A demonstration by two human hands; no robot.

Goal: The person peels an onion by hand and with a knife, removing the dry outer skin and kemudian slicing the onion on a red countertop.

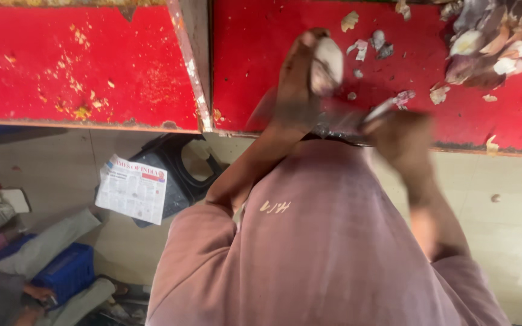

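Left hand (300,72) clamps the pale onion (327,63) over the red table (261,54); right hand (403,136) grips the knife (382,110) (blurred) — best short strokes, peeling away from fingers.

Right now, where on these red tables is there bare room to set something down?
The left red table is bare apart from chipped paint. On the right red table, the strip left of the left hand is free. Peel scraps and the peel heap crowd its right end.
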